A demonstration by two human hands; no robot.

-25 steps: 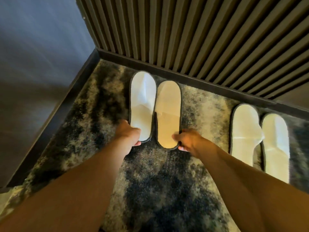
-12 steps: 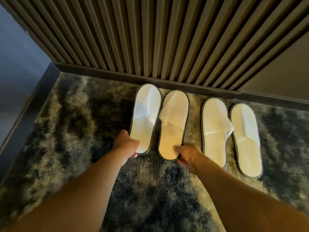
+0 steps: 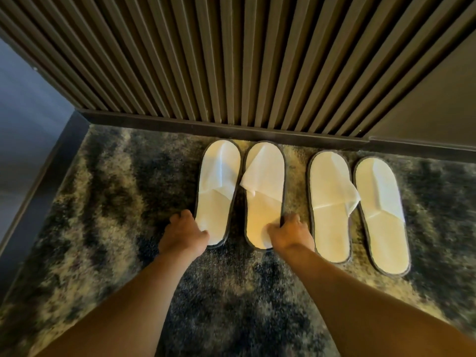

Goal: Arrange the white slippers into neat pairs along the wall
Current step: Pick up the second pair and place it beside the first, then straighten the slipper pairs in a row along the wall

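Both hands keep their hold since the earlier frame; the right has crept further over its heel. Four white slippers, dark-piped, flat, toes at 12 o'clock against the slatted wall (image 3: 231, 60). Left hand (image 3: 184, 234) pinches first slipper (image 3: 219, 186) at the heel; right hand (image 3: 291, 234) grips second slipper (image 3: 264, 191). Second pair (image 3: 329, 202), at 3 o'clock, lies untouched on mottled carpet (image 3: 103, 215).

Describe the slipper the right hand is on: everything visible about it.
This slipper is second from the left in a row of four, flat on the mottled carpet, toe toward the slatted wall's baseboard. It is white, thin and cloth-like, with a dark edging around the sole. Its toe band is creased and skewed, one corner sticking out toward the leftmost slipper. The right hand grips its heel; the insole there looks yellowish.
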